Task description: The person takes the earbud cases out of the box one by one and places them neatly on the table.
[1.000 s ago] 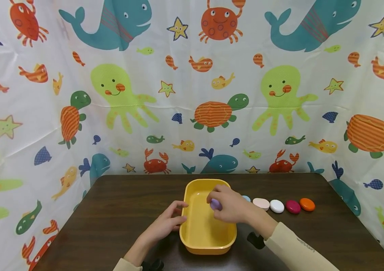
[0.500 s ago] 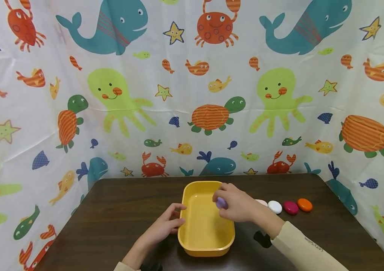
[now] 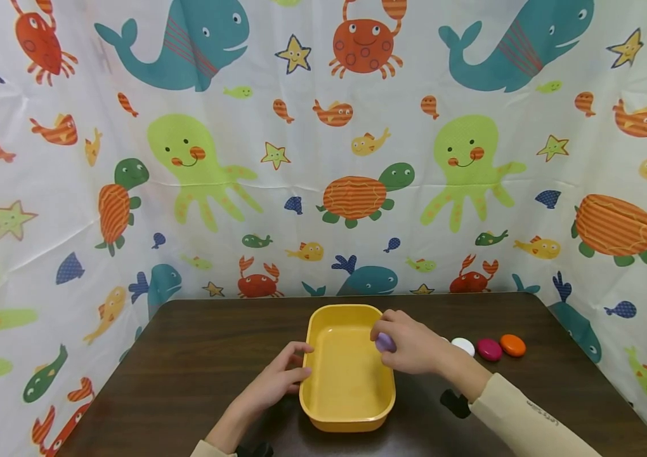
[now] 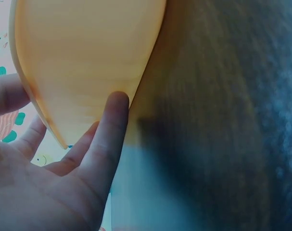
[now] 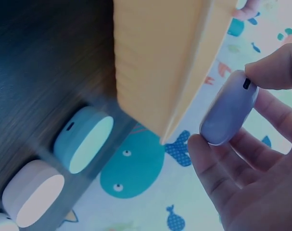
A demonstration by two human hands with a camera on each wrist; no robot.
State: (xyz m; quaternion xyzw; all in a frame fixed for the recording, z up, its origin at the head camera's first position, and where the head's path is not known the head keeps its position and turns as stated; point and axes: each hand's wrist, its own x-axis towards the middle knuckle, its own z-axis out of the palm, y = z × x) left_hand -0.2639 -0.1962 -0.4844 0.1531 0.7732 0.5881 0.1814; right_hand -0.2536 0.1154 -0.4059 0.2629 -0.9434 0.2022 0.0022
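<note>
My right hand point(image 3: 409, 343) pinches a smooth lilac oval disc point(image 3: 385, 343) between thumb and fingers, above the right rim of a yellow tub point(image 3: 349, 374). In the right wrist view the lilac disc point(image 5: 229, 108) stands tilted, with a small dark slot near its upper end. My left hand point(image 3: 278, 377) rests against the tub's left side, its fingertips at the rim. The left wrist view shows relaxed, mostly straight fingers point(image 4: 105, 134) touching the tub's wall point(image 4: 88, 53). The tub's visible floor is bare.
Right of the tub lie similar oval discs in a row: white point(image 3: 463, 346), magenta point(image 3: 490, 350) and orange point(image 3: 513, 345). Light blue point(image 5: 83, 139) and pink point(image 5: 32, 192) ones appear in the right wrist view. A sea-animal curtain point(image 3: 300, 222) hangs behind the dark table point(image 3: 215, 355).
My right hand has moved rightward with the lilac disc, from over the tub's inside to its right rim. It now covers the light blue and pink discs. The left hand stays at the tub.
</note>
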